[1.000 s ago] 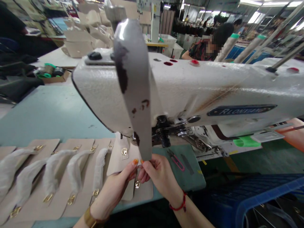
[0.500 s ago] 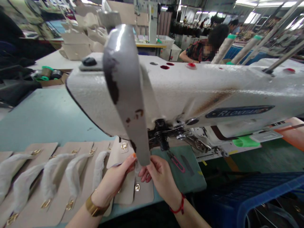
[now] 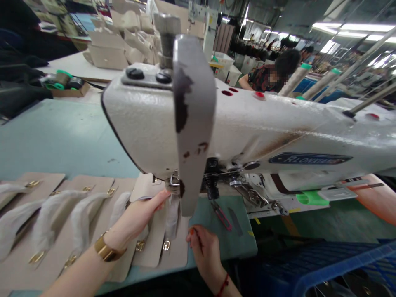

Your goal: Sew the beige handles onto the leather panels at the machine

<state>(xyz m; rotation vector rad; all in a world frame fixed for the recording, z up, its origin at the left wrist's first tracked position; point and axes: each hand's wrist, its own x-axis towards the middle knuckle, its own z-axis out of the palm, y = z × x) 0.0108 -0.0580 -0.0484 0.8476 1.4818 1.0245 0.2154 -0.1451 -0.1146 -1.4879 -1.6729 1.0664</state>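
Observation:
In the head view, a white sewing machine (image 3: 148,119) stands before me, a worn grey metal lever (image 3: 194,119) in front of its head. My left hand (image 3: 139,216) is closed at the edge of a beige bag panel (image 3: 147,187) just below the machine head; its fingertips are partly hidden. Near it, a white-wrapped handle (image 3: 172,216) with a gold buckle (image 3: 166,246) lies on a beige panel. My right hand (image 3: 206,249) is curled with fingers pinched, right of that panel; anything between the fingers is too small to make out.
Several beige panels with wrapped handles (image 3: 83,214) overlap along the table's left. Pink-handled thread snips (image 3: 223,218) lie right of the lever. A blue crate (image 3: 297,268) stands at lower right. Thread cones (image 3: 293,80) rise behind the machine, and a person (image 3: 269,78) sits beyond.
My right hand has drawn back, down and away from the lever, parting from my left hand. My left hand stays by the panel beneath the machine head. The camera view has shifted.

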